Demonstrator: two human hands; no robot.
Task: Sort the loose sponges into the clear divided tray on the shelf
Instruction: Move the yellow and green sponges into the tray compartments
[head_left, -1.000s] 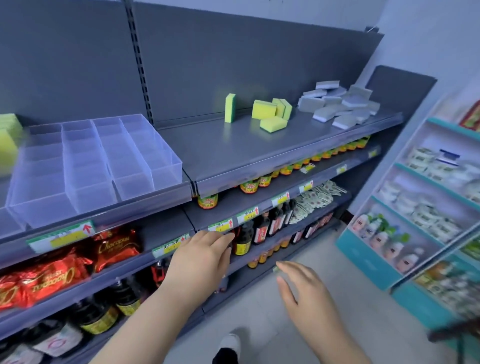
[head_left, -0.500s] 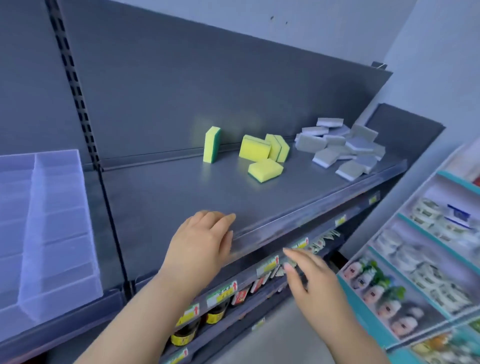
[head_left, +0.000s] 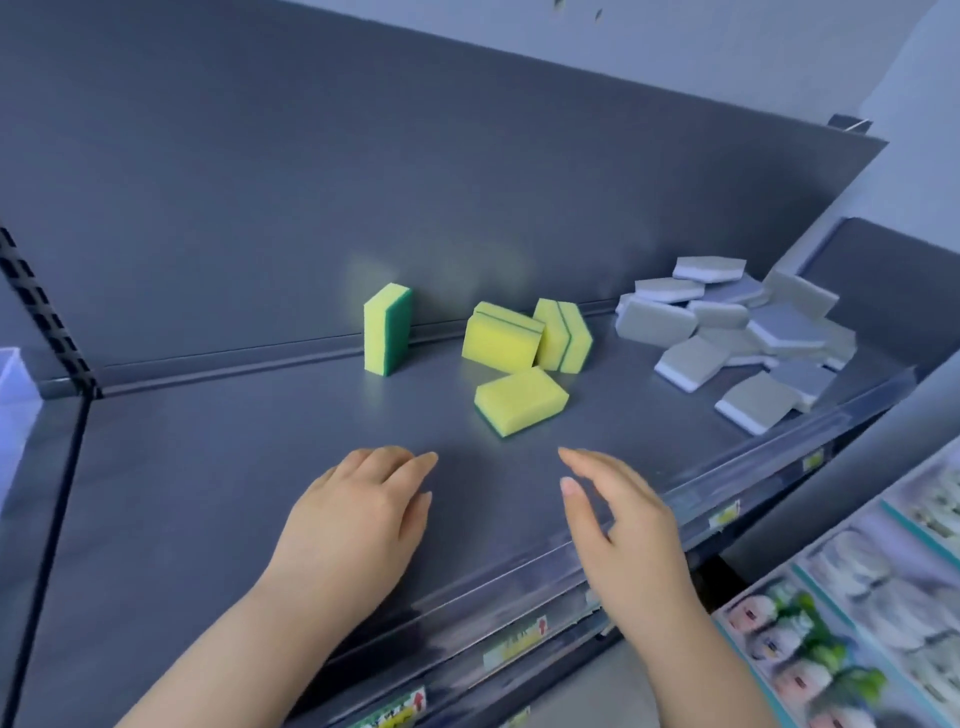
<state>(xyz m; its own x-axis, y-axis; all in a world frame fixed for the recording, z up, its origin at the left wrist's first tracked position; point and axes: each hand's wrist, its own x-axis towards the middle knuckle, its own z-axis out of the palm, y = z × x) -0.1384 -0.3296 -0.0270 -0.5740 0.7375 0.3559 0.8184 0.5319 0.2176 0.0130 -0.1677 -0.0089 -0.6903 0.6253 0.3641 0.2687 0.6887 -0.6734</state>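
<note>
Several yellow-and-green sponges lie on the grey shelf (head_left: 218, 467): one stands upright (head_left: 387, 329), two lean together near the back (head_left: 503, 336) (head_left: 563, 336), and one lies flat in front (head_left: 521, 400). A heap of grey-and-white sponges (head_left: 737, 332) fills the shelf's right end. My left hand (head_left: 358, 514) hovers over the shelf, fingers loose, holding nothing. My right hand (head_left: 623, 525) is beside it, fingers apart and empty. Both are a short way in front of the flat yellow sponge. Only a corner of the clear divided tray (head_left: 13, 395) shows at the far left edge.
The shelf has a clear plastic front lip (head_left: 519, 582) with price labels below it. A slotted upright (head_left: 47, 317) separates this bay from the tray's bay. A teal-edged rack of packaged goods (head_left: 857, 623) stands at the lower right.
My view has swung right and closer to the sponges, so the tray has slid almost out of sight. Both hands have risen from below the shelf edge to over the shelf surface.
</note>
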